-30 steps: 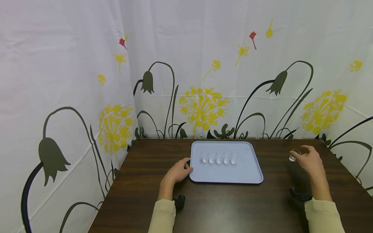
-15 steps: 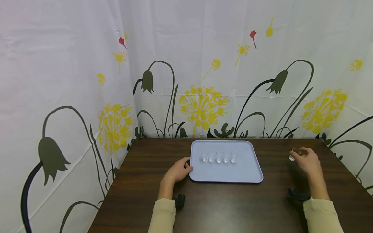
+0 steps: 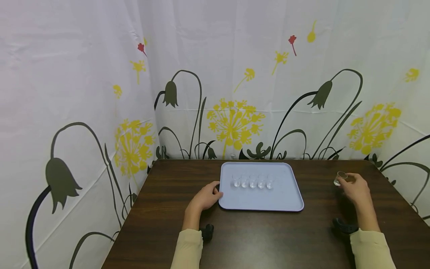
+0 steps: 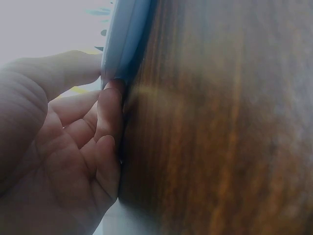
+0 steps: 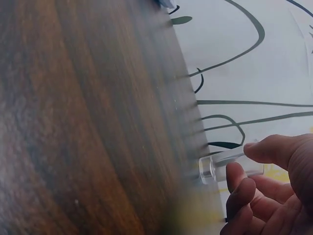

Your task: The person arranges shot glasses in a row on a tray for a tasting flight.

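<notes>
My left hand (image 3: 205, 197) pinches the left rim of a pale blue rectangular tray (image 3: 285, 200). In the left wrist view the thumb lies on one side of the tray's edge (image 4: 128, 39) and curled fingers on the other. Several small clear shot glasses (image 3: 253, 184) stand upright in a row on the tray. Far to the right, my right hand (image 3: 358, 189) holds another shot glass (image 3: 337, 182) between thumb and fingers. From the right wrist, this glass (image 5: 209, 170) shows its thick base close to the tabletop, with the thumb near its rim.
Both hands work over a dark wood table (image 3: 268, 239), whose back edge meets a white curtain (image 3: 188, 45) printed with flowers. A black band (image 3: 346, 225) sits at the right wrist, and a dark device (image 3: 207, 232) at the left.
My right thumb has shifted slightly down and to the right along the shot glass, which stays nearly in place. The left hand and tray have not visibly moved.
</notes>
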A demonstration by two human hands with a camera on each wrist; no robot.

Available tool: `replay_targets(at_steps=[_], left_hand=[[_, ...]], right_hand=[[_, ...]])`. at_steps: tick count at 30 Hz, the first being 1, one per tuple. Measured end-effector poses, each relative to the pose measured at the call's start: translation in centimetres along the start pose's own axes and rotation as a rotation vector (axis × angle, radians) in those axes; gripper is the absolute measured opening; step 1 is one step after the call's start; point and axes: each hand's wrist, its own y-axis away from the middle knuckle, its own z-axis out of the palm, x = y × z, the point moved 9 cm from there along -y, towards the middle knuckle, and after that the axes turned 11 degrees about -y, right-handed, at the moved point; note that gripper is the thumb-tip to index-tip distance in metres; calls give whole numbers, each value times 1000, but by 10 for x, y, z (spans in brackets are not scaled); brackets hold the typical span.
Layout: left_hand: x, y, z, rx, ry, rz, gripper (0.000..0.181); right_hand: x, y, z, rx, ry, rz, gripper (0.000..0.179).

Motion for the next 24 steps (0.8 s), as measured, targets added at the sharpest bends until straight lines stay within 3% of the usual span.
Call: replay_targets(at_steps=[8, 20, 24], left_hand=[[-12, -9, 6, 0, -3, 43, 57], [0, 1, -2, -7, 13, 4, 57], [-2, 1, -1, 5, 10, 42, 57]], right_hand=[[2, 1, 3, -13, -30, 7, 66], [7, 6, 6, -9, -86, 23, 63], [8, 5, 6, -2, -85, 20, 63]])
